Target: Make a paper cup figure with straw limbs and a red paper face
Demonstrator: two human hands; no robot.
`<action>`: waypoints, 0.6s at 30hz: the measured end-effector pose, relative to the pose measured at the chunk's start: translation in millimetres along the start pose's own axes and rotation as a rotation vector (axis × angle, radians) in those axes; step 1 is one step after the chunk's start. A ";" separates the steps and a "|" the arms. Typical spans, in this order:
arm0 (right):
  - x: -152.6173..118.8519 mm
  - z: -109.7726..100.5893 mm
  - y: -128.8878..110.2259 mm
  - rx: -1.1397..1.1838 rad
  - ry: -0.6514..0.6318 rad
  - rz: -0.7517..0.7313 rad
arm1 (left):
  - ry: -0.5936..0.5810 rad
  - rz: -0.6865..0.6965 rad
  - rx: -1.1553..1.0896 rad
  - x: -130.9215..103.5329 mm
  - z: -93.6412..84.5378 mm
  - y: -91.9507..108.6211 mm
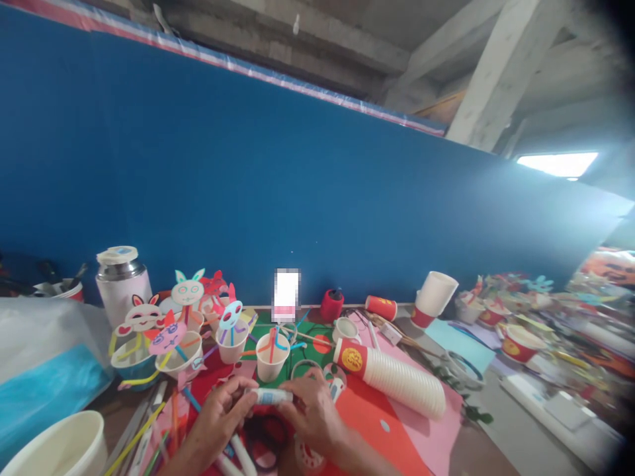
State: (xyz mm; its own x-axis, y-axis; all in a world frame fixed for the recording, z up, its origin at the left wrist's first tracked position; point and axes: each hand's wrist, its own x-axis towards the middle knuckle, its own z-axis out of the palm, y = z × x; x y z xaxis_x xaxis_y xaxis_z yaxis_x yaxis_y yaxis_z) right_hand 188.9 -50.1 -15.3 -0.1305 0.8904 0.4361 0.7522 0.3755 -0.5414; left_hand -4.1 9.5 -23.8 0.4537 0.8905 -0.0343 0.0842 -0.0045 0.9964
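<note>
Over the near part of the table [489,456], held roughly level between left hand [223,411] and right hand [313,400]: white tube [270,396] with bluish markings. Clamped at the left end by the left fingers and at the right end by the right fingers, with the hands slightly apart. Below the tube, partly shadowed: dark scissors [270,430]. Just beyond the tube: upright paper cup [271,367] containing red and blue straws [280,343]. To the right, on its side across pink paper [449,430] and orange-red paper [372,430]: long stack of cups [401,382]. To the left: further cups with animal cutouts [187,291] raised on straws. Behind, before the blue partition [297,165]: lit screen [286,287] and pale flask [122,291].
</note>
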 end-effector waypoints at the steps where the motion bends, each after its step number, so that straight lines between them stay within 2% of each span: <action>1: -0.2 -1.2 -1.2 -0.005 -0.006 0.001 | -0.004 0.006 0.001 -0.5 0.3 1.2; 7: 1.2 -5.4 -4.8 -0.013 -0.012 -0.015 | -0.033 0.043 -0.013 -2.4 2.8 3.1; 18: -1.4 22.7 28.6 -0.011 0.034 -0.099 | -0.084 0.066 -0.045 -1.2 4.2 -5.2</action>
State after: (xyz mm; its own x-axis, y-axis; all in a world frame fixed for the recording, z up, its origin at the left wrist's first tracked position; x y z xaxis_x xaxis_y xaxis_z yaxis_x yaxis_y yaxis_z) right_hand 195.9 -34.8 -47.8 -0.1827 0.8394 0.5119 0.7436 0.4585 -0.4866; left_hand -1.3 6.5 -29.2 0.5296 0.8478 0.0268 0.0124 -0.0393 0.9992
